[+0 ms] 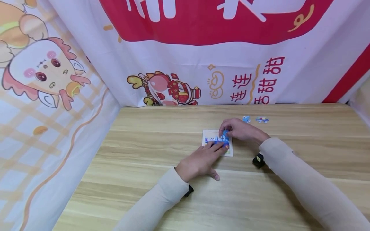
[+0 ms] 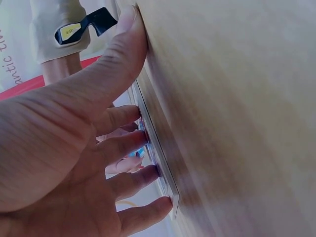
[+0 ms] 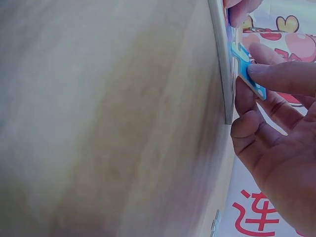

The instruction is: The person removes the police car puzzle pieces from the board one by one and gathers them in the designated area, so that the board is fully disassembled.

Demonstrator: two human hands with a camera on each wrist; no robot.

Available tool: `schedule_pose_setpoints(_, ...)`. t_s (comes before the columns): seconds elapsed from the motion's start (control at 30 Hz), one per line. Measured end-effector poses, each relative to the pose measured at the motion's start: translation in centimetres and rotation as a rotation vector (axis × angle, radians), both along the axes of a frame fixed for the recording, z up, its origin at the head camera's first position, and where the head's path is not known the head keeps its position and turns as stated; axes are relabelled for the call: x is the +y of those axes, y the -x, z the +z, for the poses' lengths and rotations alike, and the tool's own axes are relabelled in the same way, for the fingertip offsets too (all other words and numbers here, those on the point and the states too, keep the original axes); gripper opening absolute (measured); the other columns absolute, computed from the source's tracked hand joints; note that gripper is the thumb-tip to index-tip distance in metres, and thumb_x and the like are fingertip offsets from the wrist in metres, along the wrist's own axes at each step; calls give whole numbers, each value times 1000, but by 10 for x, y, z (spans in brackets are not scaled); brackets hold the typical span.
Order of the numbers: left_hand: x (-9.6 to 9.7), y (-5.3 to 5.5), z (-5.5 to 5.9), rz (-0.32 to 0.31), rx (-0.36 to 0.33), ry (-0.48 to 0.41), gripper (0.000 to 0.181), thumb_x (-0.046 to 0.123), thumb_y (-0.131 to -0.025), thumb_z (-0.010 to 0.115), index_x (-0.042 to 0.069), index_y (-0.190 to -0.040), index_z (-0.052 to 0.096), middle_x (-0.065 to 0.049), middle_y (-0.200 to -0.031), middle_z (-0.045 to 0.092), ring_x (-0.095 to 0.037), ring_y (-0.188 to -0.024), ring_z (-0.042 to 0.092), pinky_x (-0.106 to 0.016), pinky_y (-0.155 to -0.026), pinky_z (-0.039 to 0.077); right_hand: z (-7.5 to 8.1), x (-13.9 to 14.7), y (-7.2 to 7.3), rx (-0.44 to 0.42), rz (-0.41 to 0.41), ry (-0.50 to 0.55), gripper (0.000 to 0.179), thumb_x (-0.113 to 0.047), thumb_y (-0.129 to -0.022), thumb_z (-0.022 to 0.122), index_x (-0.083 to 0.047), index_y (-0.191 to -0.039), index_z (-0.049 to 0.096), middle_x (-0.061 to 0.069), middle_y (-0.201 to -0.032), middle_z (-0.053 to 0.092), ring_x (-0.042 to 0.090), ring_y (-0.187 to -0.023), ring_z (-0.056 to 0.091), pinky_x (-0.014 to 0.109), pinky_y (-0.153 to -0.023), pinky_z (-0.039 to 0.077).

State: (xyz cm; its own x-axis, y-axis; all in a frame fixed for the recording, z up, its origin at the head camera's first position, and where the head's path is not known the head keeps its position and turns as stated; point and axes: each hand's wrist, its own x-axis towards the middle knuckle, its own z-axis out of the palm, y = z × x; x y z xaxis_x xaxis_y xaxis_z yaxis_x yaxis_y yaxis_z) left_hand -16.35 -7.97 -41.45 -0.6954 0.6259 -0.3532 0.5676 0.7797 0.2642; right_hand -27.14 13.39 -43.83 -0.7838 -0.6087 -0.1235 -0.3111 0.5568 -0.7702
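A small jigsaw puzzle board [image 1: 230, 152] with a pale frame lies on the wooden table, its picture partly filled with blue pieces. My left hand [image 1: 202, 158] rests its fingertips on the lower part of the picture, thumb spread out over the table. In the left wrist view those fingers [image 2: 129, 183] are straight and press on the board's face. My right hand [image 1: 240, 129] is at the board's upper right and pinches a blue puzzle piece [image 3: 245, 66] between thumb and fingers. That piece is tilted, one end right at the board's surface.
Two loose puzzle pieces lie behind my right hand, a blue piece [image 1: 246, 119] and a multicoloured piece [image 1: 262, 119]. A printed curtain [image 1: 179, 73] hangs along the table's back edge, and another covers the left side. Black camera straps [image 1: 258, 160] sit at the wrists.
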Motion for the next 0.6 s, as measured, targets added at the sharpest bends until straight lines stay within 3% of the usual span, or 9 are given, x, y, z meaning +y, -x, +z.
schedule_pose_setpoints(0.17,0,0,0,8,-5,-1,110,47,-82,85,25,-169,21,1,-178,15,-34,-164,15,-54,-130,26,4,3,-2,6,-42,7,30,6,-96,58,-12,-112,77,9,-121,73,30,-116,62,56,-109,47)
schedule_pose_setpoints(0.3,1,-1,1,18,-18,-3,109,46,-82,84,26,-169,22,2,-178,14,-33,-164,14,-54,-130,25,10,8,-2,47,-77,24,32,5,-94,63,-8,-122,71,11,-120,72,29,-112,64,52,-102,52)
schedule_pose_setpoints(0.6,1,-1,2,12,-11,4,110,46,-81,85,24,-169,23,0,-178,15,-33,-164,15,-54,-130,26,25,35,-6,78,-165,9,22,1,-96,66,-5,-117,66,14,-117,69,28,-106,62,40,-92,51)
